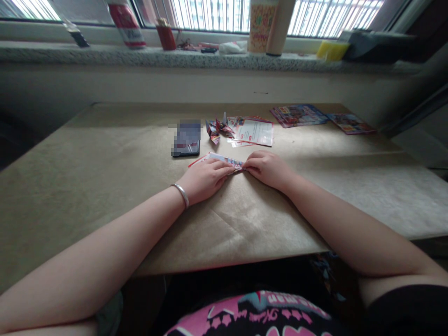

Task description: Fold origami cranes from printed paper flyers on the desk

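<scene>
A printed sheet of paper (220,157) lies on the table with its near edge folded into a narrow strip. My left hand (206,177), with a silver bangle on the wrist, presses on the sheet's left and middle part, fingers together over the near fold. At the right end, my right hand (268,169) pinches the folded edge between thumb and fingers. Just beyond the sheet lie a dark phone (189,138), partly blurred out, and folded paper figures (219,129) made of similar printed paper.
Loose printed sheets (257,131) lie behind my right hand. Colourful leaflets (299,115) are stacked farther right, with more leaflets (351,123) beside them. On the windowsill (196,58) stand a red can (126,25), a red pot (166,37), a patterned cup (261,28) and a yellow object (332,50).
</scene>
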Motion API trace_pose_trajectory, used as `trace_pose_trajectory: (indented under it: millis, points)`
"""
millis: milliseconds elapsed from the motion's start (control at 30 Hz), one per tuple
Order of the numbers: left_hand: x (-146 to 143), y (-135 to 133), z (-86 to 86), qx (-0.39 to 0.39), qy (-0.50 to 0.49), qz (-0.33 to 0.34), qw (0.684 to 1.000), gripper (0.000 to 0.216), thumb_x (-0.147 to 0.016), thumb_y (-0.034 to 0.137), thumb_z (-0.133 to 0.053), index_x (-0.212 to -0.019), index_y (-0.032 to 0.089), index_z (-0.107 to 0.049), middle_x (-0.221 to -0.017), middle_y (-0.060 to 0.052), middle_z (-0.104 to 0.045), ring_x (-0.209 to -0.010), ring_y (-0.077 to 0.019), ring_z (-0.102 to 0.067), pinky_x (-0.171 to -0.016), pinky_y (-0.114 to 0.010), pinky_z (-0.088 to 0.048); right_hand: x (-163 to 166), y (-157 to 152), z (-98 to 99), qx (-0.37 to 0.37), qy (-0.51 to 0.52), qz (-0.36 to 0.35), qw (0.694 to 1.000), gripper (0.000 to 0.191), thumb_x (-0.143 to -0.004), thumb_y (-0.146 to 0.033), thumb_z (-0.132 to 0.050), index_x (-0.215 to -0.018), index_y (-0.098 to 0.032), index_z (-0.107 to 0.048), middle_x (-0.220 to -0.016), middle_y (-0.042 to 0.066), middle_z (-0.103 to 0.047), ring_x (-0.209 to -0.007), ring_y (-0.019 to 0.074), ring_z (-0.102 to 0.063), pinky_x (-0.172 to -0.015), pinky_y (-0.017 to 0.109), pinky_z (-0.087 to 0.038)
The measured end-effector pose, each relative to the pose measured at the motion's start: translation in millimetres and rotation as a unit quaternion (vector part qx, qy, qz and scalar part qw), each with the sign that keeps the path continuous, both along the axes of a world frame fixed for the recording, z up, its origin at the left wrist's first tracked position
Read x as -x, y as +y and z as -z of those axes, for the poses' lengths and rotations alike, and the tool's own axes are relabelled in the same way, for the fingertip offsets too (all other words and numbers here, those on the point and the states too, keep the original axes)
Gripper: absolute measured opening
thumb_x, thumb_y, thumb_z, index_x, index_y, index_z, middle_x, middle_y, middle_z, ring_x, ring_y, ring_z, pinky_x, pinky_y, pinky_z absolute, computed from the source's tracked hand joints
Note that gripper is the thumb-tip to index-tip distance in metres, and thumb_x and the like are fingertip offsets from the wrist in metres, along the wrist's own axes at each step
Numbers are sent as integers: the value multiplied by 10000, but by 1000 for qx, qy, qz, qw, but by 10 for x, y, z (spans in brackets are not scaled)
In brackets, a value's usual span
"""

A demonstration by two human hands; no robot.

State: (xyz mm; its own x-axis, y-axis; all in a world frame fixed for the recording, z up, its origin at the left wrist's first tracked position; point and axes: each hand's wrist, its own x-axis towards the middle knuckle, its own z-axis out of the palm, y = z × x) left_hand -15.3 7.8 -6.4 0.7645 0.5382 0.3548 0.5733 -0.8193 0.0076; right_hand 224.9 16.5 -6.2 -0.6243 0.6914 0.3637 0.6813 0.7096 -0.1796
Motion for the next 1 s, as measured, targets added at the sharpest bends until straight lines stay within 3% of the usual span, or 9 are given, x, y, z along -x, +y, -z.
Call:
trace_pose_trajectory:
  millis: [167,400,633,1000]
  points:
    - [-26,-22,-31,8,20,-18,1000,364,-975,265,-395,-1257,224,-622,-1202,-34,-671,-1086,-221,-590,-1004,-403,-464,-15,-32,-31,5,-27,32,999,201,-893,-176,-544,-939,-179,-740,-920,74,-699,-855,186,-610,-787,302,-445]
    - [-71,-94,-75,24,80,-18,996,513,-940,464,-462,-1403,245,-490,-1243,-88,-607,-1114,-278,-539,-1010,-461,-432,-1,-11,-23,4,-27,24,999,218,-886,-176,-534,-932,-168,-747,-919,78,-701,-879,197,-609,-824,314,-450]
    - [-92,-75,-20,44,62,10,997,511,-951,390,-452,-1413,172,-451,-1383,-92,-534,-1252,-270,-472,-1100,-428,-360,0,8,1,2,-5,21,1000,224,-878,-184,-534,-918,-188,-754,-909,72,-702,-864,189,-607,-828,315,-446]
    - [-91,-75,-38,41,72,9,997,493,-965,412,-432,-1396,174,-468,-1357,-76,-550,-1225,-263,-477,-1086,-413,-365,-132,17,-51,20,-9,91,996,179,-837,-175,-573,-892,-199,-741,-849,47,-706,-749,159,-601,-714,275,-426]
